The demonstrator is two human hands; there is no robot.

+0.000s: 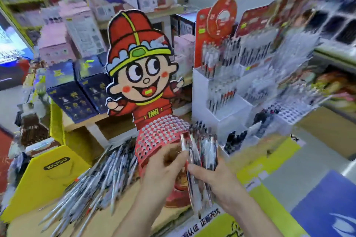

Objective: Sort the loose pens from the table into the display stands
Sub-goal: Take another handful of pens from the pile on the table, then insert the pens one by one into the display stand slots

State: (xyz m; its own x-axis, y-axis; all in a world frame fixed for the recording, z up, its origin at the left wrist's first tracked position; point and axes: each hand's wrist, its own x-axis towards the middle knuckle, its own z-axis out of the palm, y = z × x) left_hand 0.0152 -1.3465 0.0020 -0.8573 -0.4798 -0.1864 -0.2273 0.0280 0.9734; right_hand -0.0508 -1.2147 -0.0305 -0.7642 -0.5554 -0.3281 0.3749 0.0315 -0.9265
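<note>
A heap of loose pens [100, 175] lies on the table at lower left. Behind it stands a red display stand [159, 134] with a grid of holes and a cartoon figure on its back board. In front of that stand, my right hand [215, 179] grips a bundle of several pens [202, 152] that stand upright. My left hand [163, 169] pinches one pen [184, 143] at the left edge of that bundle. A few pens [199, 126] stand in the red stand's right side. The picture is blurred by motion.
White tiered pen stands [217, 86] filled with pens stand to the right, with a clear holed stand [292, 111] beyond. Yellow cardboard [44, 177] lies at left, a blue folder [327, 204] at lower right. Dark boxes [75, 94] stand behind on a shelf.
</note>
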